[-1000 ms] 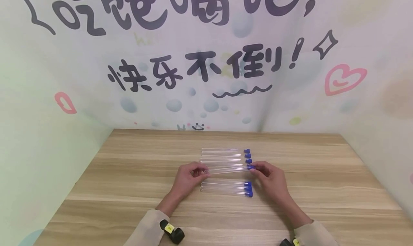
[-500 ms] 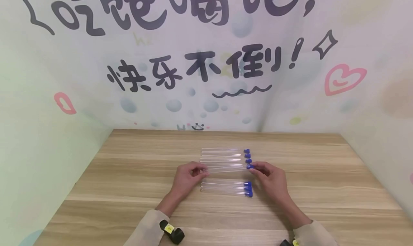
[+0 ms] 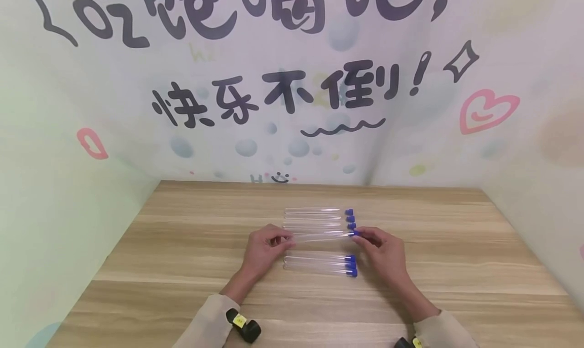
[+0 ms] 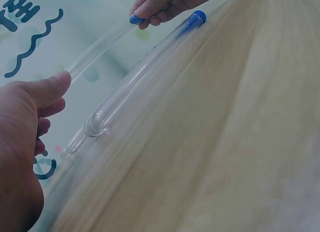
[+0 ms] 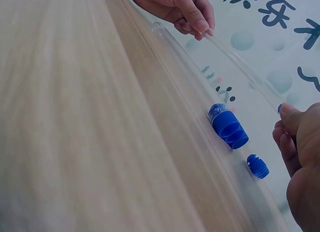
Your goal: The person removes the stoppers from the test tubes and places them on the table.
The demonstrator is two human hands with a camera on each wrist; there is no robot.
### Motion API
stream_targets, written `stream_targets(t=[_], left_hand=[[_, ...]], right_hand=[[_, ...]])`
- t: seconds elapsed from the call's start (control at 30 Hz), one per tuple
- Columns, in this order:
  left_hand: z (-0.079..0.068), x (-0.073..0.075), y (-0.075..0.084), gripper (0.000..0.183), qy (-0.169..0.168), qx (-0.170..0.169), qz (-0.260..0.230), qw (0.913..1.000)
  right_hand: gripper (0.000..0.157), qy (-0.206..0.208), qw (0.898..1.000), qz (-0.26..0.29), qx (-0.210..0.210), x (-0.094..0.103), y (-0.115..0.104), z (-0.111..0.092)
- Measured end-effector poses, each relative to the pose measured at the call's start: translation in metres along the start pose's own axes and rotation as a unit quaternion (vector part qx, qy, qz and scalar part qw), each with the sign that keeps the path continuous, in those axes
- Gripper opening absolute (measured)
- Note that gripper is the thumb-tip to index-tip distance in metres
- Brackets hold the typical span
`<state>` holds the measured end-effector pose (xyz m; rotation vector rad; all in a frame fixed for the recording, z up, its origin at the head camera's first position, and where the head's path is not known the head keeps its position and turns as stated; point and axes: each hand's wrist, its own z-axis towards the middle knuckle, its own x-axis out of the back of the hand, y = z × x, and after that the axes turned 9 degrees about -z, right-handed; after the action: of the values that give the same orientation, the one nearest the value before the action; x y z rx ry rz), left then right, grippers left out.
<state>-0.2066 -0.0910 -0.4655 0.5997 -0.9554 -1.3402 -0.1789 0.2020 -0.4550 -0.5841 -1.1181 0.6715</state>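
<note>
A clear test tube [image 3: 319, 237] is held roughly level above the table between both hands. My left hand [image 3: 266, 249] pinches its rounded end between thumb and fingers. At the other end, my right hand [image 3: 383, 250] pinches a blue cap [image 4: 135, 19] at the tube's mouth; how far it sits in cannot be made out. The right thumb covers most of that cap in the right wrist view. Nearer the person lie capped test tubes [image 3: 315, 263] side by side, blue ends to the right. Behind the held tube, several uncapped tubes [image 3: 312, 218] lie parallel.
Loose blue caps [image 3: 350, 219] lie in a column just right of the uncapped tubes' mouths. The wood-grain table [image 3: 182, 236] meets a printed backdrop [image 3: 228, 135] at its far edge, with pale side panels left and right.
Both hands keep almost the same place and grip. The tube and cap at the right fingertips shift only slightly against each other; the whole view has moved a little.
</note>
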Motion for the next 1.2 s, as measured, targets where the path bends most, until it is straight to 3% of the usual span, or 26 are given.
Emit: stream_targets(t=[0.3, 0.5, 0.73, 0.93, 1.2], left_hand=[[-0.002, 0.004, -0.002, 0.016, 0.021, -0.004, 0.000, 0.9998], [0.000, 0.004, -0.002, 0.015, 0.031, 0.010, 0.013, 0.9994], [0.000, 0.003, -0.002, 0.014, 0.040, 0.033, 0.038, 0.9980], [-0.001, 0.003, -0.004, 0.014, 0.031, 0.075, 0.047, 0.9956], [-0.001, 0.002, -0.006, 0.014, 0.023, 0.108, 0.048, 0.9927]], right_hand=[[0.023, -0.064, 0.996, 0.049, -0.032, 0.004, 0.003, 0.003], [0.024, -0.066, 0.996, 0.050, -0.030, 0.006, 0.007, 0.006], [0.019, -0.066, 0.997, 0.029, -0.024, 0.007, 0.010, 0.006], [0.019, -0.074, 0.997, 0.010, -0.028, 0.007, 0.012, 0.006], [0.018, -0.071, 0.996, -0.048, -0.020, 0.003, 0.016, 0.007]])
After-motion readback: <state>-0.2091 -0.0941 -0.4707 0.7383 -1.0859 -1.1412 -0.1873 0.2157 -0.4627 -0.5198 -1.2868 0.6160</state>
